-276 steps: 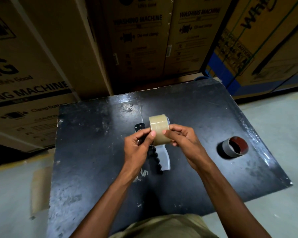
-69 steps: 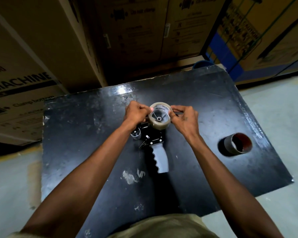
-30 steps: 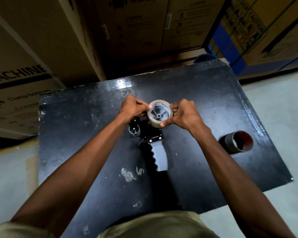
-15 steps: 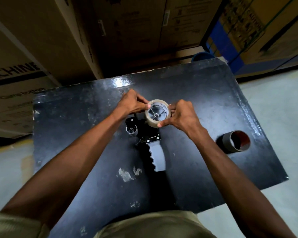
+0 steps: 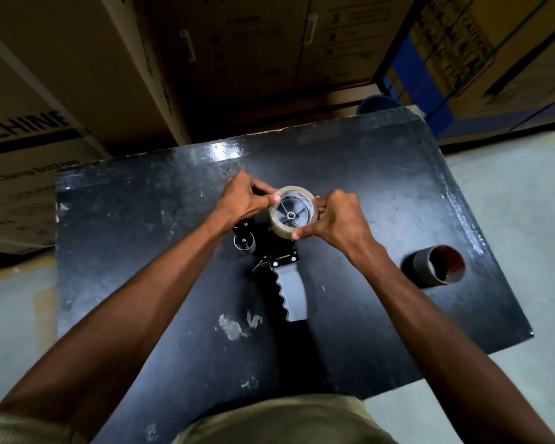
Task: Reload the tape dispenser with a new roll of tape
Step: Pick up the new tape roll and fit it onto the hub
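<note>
A tape dispenser [image 5: 289,288] with a grey wavy handle lies flat on the black table [image 5: 141,251], handle toward me. A new roll of clear tape [image 5: 277,224] sits around the dispenser's spoked hub [image 5: 291,215]. My left hand [image 5: 244,200] pinches the roll's far-left rim with thumb and fingers. My right hand [image 5: 334,217] grips the roll's right side, thumb at its near edge. The dispenser's small roller [image 5: 244,245] shows just left of the roll.
An empty cardboard tape core [image 5: 438,265] lies on its side at the table's right. Large cardboard appliance boxes [image 5: 77,91] stand close behind the table. A blue bucket rim [image 5: 378,104] shows past the far right corner. Grey floor lies on both sides.
Since nine seconds ago the roll went from being held in the air onto the dispenser's hub. Over the last second both hands stay on the roll with only slight finger shifts.
</note>
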### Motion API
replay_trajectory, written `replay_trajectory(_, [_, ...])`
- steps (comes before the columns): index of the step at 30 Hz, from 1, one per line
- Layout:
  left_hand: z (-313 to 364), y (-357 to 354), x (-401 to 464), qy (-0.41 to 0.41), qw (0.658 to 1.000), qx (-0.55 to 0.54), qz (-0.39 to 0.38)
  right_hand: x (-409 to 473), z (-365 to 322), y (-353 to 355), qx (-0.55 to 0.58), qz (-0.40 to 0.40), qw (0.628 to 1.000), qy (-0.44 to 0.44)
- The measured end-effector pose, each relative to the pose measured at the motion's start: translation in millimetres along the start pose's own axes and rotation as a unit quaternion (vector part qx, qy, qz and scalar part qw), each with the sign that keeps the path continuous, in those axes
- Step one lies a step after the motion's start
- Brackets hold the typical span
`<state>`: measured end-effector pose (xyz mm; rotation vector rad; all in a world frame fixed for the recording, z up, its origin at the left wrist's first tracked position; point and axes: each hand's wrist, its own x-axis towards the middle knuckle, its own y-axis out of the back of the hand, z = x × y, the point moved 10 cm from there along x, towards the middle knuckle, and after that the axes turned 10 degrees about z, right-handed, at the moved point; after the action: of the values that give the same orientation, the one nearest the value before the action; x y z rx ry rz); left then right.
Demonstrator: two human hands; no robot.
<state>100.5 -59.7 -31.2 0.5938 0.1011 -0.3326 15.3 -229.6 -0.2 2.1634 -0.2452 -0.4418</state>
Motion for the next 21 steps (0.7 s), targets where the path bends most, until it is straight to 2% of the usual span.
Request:
replay_trajectory(2, [-2.2, 0.4, -1.4, -0.002, 1.0, 0.007, 0.009, 0.0, -3.3, -1.2, -0.009, -0.006, 1.0, 0.004])
replay_trajectory(5, [-11.2, -2.1, -5.9, 0.004, 0.999, 0.028, 0.026, -2.7, -11.0, -10.2, -0.084, -0.015, 0.996, 0.028])
replay_trajectory(8, [-4.6, -1.0, -9.1, 0.002, 0.998, 0.044, 0.047, 1.1, -11.2, -7.6, -0.061, 0.016, 0.997, 0.033])
replay_trajectory(11, [6.4, -3.3, -8.0, -0.019, 0.996, 0.071, 0.041, 1.6, -6.1, -5.4, -0.056, 0.001, 0.998, 0.033])
replay_trajectory(21, [-4.3, -4.0, 8.1, 0.006, 0.995, 0.1, 0.006, -0.6, -2.5, -7.8, -0.055, -0.018, 0.998, 0.006])
